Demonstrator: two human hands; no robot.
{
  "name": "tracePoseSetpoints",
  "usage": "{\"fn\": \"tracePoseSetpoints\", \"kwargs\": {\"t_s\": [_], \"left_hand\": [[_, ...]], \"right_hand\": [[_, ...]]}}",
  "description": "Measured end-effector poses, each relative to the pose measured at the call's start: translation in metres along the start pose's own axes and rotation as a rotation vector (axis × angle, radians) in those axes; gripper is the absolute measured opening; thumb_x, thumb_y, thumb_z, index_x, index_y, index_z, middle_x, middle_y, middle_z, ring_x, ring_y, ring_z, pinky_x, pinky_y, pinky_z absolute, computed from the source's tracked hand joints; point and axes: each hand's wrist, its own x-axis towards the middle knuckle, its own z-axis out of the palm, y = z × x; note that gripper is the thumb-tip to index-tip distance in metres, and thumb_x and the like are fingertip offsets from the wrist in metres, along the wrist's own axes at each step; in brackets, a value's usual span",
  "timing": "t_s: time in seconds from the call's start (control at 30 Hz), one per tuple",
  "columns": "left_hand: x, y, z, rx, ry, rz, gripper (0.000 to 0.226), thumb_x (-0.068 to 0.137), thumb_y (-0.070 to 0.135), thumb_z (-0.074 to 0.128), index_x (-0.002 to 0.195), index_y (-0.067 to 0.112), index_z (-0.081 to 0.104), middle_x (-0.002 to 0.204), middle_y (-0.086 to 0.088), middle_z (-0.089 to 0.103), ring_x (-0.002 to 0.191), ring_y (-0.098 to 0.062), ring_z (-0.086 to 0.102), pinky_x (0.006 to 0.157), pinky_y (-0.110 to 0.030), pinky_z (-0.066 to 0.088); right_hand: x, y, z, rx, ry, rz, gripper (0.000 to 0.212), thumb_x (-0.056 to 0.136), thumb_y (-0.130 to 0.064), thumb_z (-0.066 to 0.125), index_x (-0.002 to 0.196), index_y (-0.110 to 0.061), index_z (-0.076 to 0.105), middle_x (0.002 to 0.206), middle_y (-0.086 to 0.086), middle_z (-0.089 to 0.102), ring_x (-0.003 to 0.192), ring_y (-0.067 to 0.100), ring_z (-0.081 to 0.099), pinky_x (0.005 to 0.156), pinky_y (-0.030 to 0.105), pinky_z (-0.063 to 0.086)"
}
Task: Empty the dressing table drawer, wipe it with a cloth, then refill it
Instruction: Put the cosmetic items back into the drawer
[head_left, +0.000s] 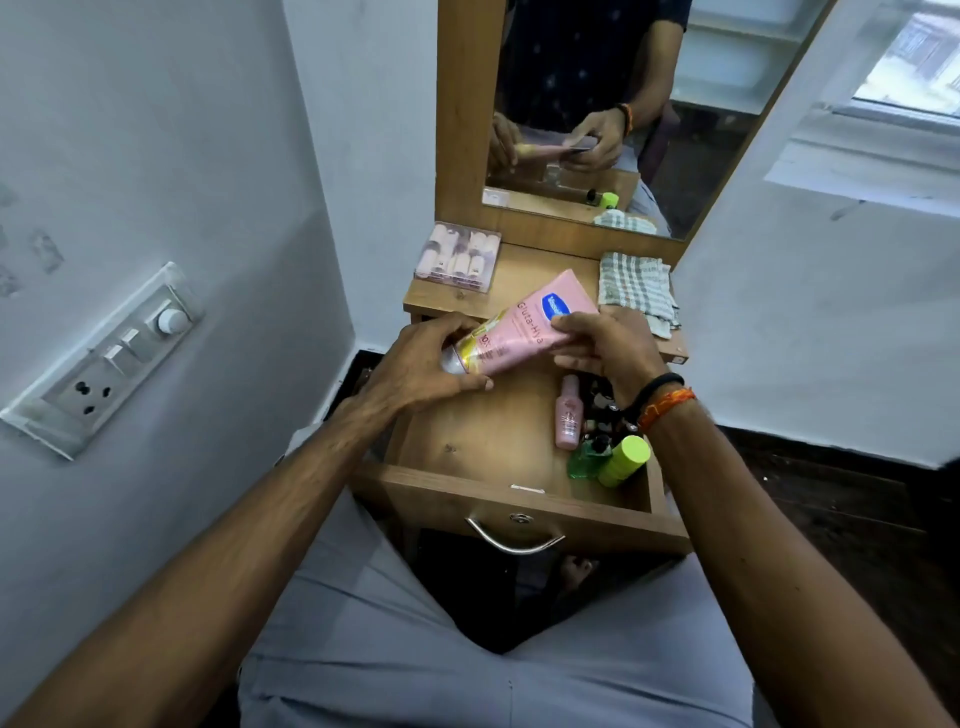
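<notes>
The wooden drawer (498, 499) of the dressing table is pulled out over my lap. Both hands hold a pink lotion tube (519, 330) above it: my left hand (415, 364) grips the silver cap end and my right hand (608, 348) pinches the flat end. Along the drawer's right side lie a small pink bottle (567, 415), a green bottle (587, 460), a lime-capped bottle (623, 460) and some small dark items (602, 400). The drawer's left and middle floor is bare wood. A checked cloth (636, 288) lies folded on the tabletop at the right.
A clear box of pale rollers (458, 255) sits on the tabletop (519, 280) at the left. A mirror (623, 104) in a wooden frame stands behind. A wall with a switch panel (104, 358) is close on the left. A metal handle (511, 540) is on the drawer front.
</notes>
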Motion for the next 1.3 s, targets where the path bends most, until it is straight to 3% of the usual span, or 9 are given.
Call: {"fn": "tracePoseSetpoints", "kwargs": {"t_s": [0.17, 0.37, 0.5, 0.67, 0.77, 0.9, 1.03, 1.17, 1.3], "left_hand": [[-0.005, -0.006, 0.004, 0.071, -0.184, 0.030, 0.062, 0.072, 0.027, 0.089, 0.127, 0.015, 0.063, 0.121, 0.002, 0.069, 0.105, -0.010, 0.063, 0.086, -0.023, 0.051], [-0.009, -0.005, 0.010, 0.238, -0.346, 0.054, 0.063, 0.073, 0.028, 0.088, 0.129, 0.013, 0.062, 0.124, -0.001, 0.067, 0.108, -0.015, 0.061, 0.090, -0.025, 0.050], [-0.014, -0.006, 0.011, 0.362, -0.395, 0.093, 0.056, 0.079, 0.037, 0.082, 0.126, 0.015, 0.063, 0.122, -0.003, 0.065, 0.108, -0.015, 0.057, 0.086, -0.021, 0.045], [-0.017, -0.011, 0.017, 0.464, -0.408, 0.113, 0.057, 0.078, 0.039, 0.081, 0.127, 0.018, 0.061, 0.124, -0.001, 0.064, 0.115, -0.018, 0.057, 0.092, -0.025, 0.046], [-0.017, -0.013, 0.022, 0.538, -0.424, 0.129, 0.054, 0.079, 0.040, 0.079, 0.126, 0.019, 0.060, 0.125, 0.000, 0.062, 0.119, -0.018, 0.053, 0.097, -0.031, 0.047], [-0.019, -0.016, 0.031, 0.598, -0.450, 0.163, 0.043, 0.086, 0.045, 0.072, 0.119, 0.020, 0.062, 0.120, 0.000, 0.063, 0.114, -0.017, 0.055, 0.094, -0.031, 0.048], [-0.019, -0.018, 0.040, 0.655, -0.502, 0.169, 0.043, 0.085, 0.049, 0.071, 0.115, 0.019, 0.064, 0.116, -0.001, 0.065, 0.106, -0.018, 0.058, 0.090, -0.032, 0.049], [-0.017, -0.015, 0.045, 0.726, -0.552, 0.160, 0.051, 0.083, 0.060, 0.069, 0.110, 0.017, 0.065, 0.109, -0.003, 0.066, 0.100, -0.021, 0.061, 0.085, -0.037, 0.053], [-0.014, -0.014, 0.047, 0.749, -0.609, 0.111, 0.060, 0.078, 0.068, 0.069, 0.110, 0.017, 0.064, 0.108, -0.002, 0.065, 0.100, -0.021, 0.060, 0.084, -0.037, 0.053]], "right_hand": [[0.006, 0.013, -0.027, -0.422, 0.061, -0.071, 0.019, 0.086, -0.017, 0.075, 0.100, -0.010, 0.064, 0.096, 0.005, 0.075, 0.089, 0.018, 0.074, 0.073, 0.034, 0.061], [0.009, 0.019, -0.026, -0.940, -0.145, -0.096, 0.002, 0.092, -0.022, 0.069, 0.093, -0.021, 0.068, 0.094, -0.004, 0.069, 0.080, 0.005, 0.062, 0.060, 0.019, 0.049], [0.016, 0.021, -0.019, -1.145, -0.320, -0.051, 0.016, 0.091, -0.028, 0.070, 0.101, -0.016, 0.072, 0.095, -0.006, 0.068, 0.081, 0.005, 0.058, 0.062, 0.017, 0.043], [0.021, 0.019, -0.009, -1.280, -0.532, -0.049, 0.017, 0.091, -0.025, 0.070, 0.104, -0.015, 0.073, 0.100, -0.006, 0.071, 0.094, 0.009, 0.062, 0.071, 0.018, 0.048], [0.022, 0.023, 0.000, -1.334, -0.598, -0.040, 0.016, 0.089, -0.021, 0.072, 0.104, -0.015, 0.072, 0.097, -0.010, 0.068, 0.096, 0.009, 0.061, 0.071, 0.017, 0.047], [0.023, 0.034, 0.011, -1.426, -0.682, -0.013, 0.022, 0.085, -0.018, 0.077, 0.106, -0.017, 0.072, 0.108, -0.005, 0.072, 0.104, 0.012, 0.064, 0.073, 0.020, 0.051], [0.025, 0.050, 0.025, -1.594, -0.736, -0.044, 0.022, 0.084, -0.019, 0.076, 0.106, -0.021, 0.070, 0.109, -0.004, 0.071, 0.109, 0.015, 0.060, 0.095, 0.034, 0.050], [0.024, 0.065, 0.033, -1.665, -0.741, -0.105, 0.021, 0.085, -0.018, 0.074, 0.104, -0.015, 0.069, 0.111, 0.002, 0.066, 0.112, 0.021, 0.056, 0.080, 0.029, 0.044], [0.023, 0.070, 0.032, -1.655, -0.706, -0.176, 0.026, 0.084, -0.018, 0.075, 0.109, -0.017, 0.068, 0.114, 0.004, 0.066, 0.110, 0.021, 0.056, 0.084, 0.030, 0.047]]}}
